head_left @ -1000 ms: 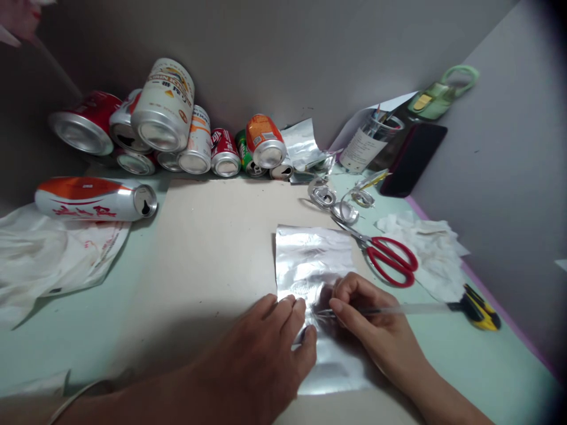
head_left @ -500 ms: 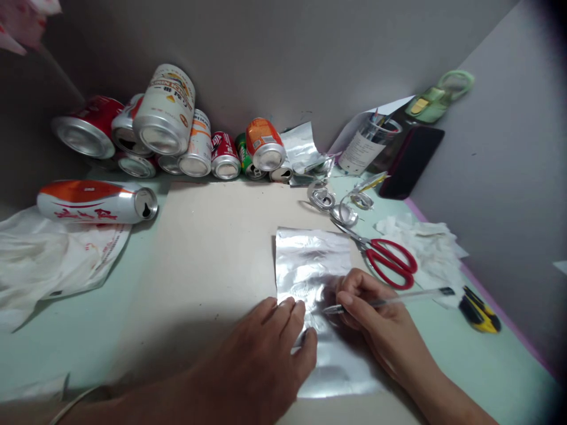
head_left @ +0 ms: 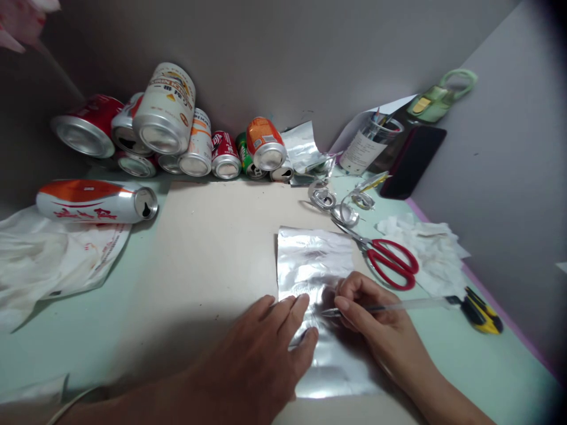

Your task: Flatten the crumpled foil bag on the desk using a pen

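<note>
Beyond the pen (head_left: pixel 411 304), a can (head_left: pixel 165 112) perhaps reads "KIRIN".

A shiny, rippled silver sheet (head_left: pixel 314 268) lies just right of the frame's lower centre, and a slim clear pen (head_left: pixel 411 304) stretches rightward, nearly level, its tip at the sheet's middle.
</note>
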Tool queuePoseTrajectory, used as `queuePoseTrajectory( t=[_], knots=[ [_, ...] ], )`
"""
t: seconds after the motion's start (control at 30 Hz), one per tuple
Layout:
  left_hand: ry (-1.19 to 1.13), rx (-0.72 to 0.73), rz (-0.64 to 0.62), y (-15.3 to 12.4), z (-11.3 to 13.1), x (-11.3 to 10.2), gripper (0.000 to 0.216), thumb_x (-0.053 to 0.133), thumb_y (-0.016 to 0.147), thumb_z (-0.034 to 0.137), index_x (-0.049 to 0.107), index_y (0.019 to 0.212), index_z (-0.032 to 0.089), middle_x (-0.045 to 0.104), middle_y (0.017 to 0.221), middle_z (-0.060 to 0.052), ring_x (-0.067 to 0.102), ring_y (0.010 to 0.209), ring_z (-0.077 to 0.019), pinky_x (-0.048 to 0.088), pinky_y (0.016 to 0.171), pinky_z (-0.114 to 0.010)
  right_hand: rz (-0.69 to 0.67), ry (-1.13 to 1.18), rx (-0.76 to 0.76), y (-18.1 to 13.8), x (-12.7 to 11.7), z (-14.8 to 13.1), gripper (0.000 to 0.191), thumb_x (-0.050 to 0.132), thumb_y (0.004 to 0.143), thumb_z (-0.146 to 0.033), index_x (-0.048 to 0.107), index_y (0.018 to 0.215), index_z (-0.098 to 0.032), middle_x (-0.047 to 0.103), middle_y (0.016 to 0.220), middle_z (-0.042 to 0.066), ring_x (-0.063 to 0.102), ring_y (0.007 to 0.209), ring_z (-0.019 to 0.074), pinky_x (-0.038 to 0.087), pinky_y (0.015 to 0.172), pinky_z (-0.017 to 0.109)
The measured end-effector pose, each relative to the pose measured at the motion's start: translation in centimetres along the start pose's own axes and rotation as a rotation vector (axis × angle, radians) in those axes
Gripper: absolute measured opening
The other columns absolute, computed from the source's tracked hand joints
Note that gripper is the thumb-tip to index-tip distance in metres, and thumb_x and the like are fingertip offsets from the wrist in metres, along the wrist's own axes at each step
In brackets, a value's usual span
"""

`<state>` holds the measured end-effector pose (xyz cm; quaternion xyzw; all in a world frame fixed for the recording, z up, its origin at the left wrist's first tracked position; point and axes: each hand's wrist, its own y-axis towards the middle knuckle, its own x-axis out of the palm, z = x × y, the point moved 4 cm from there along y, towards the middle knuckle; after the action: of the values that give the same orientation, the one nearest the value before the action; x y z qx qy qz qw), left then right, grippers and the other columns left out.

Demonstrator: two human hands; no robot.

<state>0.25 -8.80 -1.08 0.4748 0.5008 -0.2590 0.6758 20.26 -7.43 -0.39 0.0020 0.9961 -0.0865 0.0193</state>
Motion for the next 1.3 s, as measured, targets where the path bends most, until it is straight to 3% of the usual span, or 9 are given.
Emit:
queuePoseTrajectory(
  t=[0.23, 0.33, 0.47, 0.63, 0.87, 1.0, 1.17, 1.3],
  knots=[
    [-0.039, 0.035, -0.009, 0.1, -0.2, 0.0, 0.066, 0.081, 0.088, 0.056, 0.058, 0.136, 0.016, 0.061, 0.145, -0.02, 0.058, 0.135, -0.0329, 0.035, 0.121, -0.05, -0.01, -0.004, -0.001, 0.0, -0.1, 0.0, 0.036, 0.078, 0.094, -0.041, 0.056, 0.075, -0.021, 0.054, 0.068, -0.005, 0.039, 0.058, 0.0106, 0.033, 0.052, 0.023],
    [-0.054, 0.029, -0.031, 0.5, -0.5, -0.4, 0.072, 0.086, 0.082, 0.06, 0.06, 0.133, 0.017, 0.064, 0.141, -0.02, 0.06, 0.133, -0.0362, 0.04, 0.117, -0.053, -0.014, -0.019, 0.0, 0.0, -0.1, -0.1, 0.035, 0.078, 0.094, -0.042, 0.057, 0.075, -0.021, 0.054, 0.069, -0.005, 0.04, 0.059, 0.0109, 0.034, 0.053, 0.023],
    [-0.051, 0.016, -0.041, 0.6, -0.5, -0.4, 0.07, 0.086, 0.082, 0.06, 0.06, 0.131, 0.018, 0.065, 0.141, -0.02, 0.061, 0.132, -0.0353, 0.045, 0.112, -0.051, -0.011, -0.049, -0.008, 0.0, 0.2, -0.3, 0.035, 0.079, 0.093, -0.041, 0.057, 0.075, -0.021, 0.055, 0.07, -0.004, 0.043, 0.06, 0.0118, 0.037, 0.053, 0.023],
    [0.007, 0.0, -0.001, 0.2, -0.1, 0.0, 0.051, 0.075, 0.095, 0.046, 0.058, 0.135, 0.019, 0.062, 0.144, -0.019, 0.057, 0.137, -0.0335, 0.037, 0.116, -0.047, -0.049, -0.114, -0.064, -0.3, 0.8, -0.6, 0.037, 0.075, 0.095, -0.038, 0.052, 0.072, -0.022, 0.054, 0.068, -0.003, 0.047, 0.06, 0.0132, 0.04, 0.054, 0.025],
    [0.003, -0.001, -0.061, -0.1, 0.0, 0.5, 0.071, 0.08, 0.089, 0.059, 0.054, 0.142, 0.019, 0.055, 0.152, -0.02, 0.049, 0.144, -0.0351, 0.027, 0.121, -0.048, -0.107, -0.207, -0.117, -0.5, 0.9, -0.6, 0.034, 0.067, 0.099, -0.034, 0.049, 0.073, -0.023, 0.056, 0.07, -0.001, 0.048, 0.063, 0.0154, 0.04, 0.056, 0.027],
    [-0.015, -0.002, -0.115, 0.0, 0.0, 0.7, 0.077, 0.08, 0.087, 0.063, 0.053, 0.143, 0.019, 0.052, 0.155, -0.02, 0.047, 0.146, -0.0353, 0.028, 0.121, -0.047, -0.13, -0.261, -0.118, -0.6, 0.9, -0.6, 0.034, 0.064, 0.1, -0.035, 0.047, 0.073, -0.024, 0.055, 0.069, -0.001, 0.045, 0.063, 0.016, 0.038, 0.056, 0.029],
    [-0.011, -0.004, -0.052, 0.1, 0.0, 0.4, 0.08, 0.084, 0.081, 0.066, 0.056, 0.139, 0.019, 0.057, 0.15, -0.02, 0.051, 0.142, -0.0351, 0.031, 0.119, -0.046, -0.131, -0.272, -0.128, -0.6, 0.9, -0.6, 0.033, 0.063, 0.101, -0.035, 0.046, 0.074, -0.024, 0.056, 0.071, -0.001, 0.047, 0.063, 0.0161, 0.039, 0.056, 0.029],
    [0.015, -0.005, -0.051, 0.0, 0.0, 0.5, 0.074, 0.081, 0.086, 0.064, 0.055, 0.14, 0.02, 0.056, 0.151, -0.019, 0.049, 0.144, -0.0343, 0.027, 0.121, -0.046, -0.108, -0.288, -0.166, -0.8, 0.9, -0.8, 0.033, 0.061, 0.103, -0.032, 0.046, 0.075, -0.024, 0.054, 0.069, -0.002, 0.045, 0.062, 0.015, 0.037, 0.055, 0.028]
  ],
)
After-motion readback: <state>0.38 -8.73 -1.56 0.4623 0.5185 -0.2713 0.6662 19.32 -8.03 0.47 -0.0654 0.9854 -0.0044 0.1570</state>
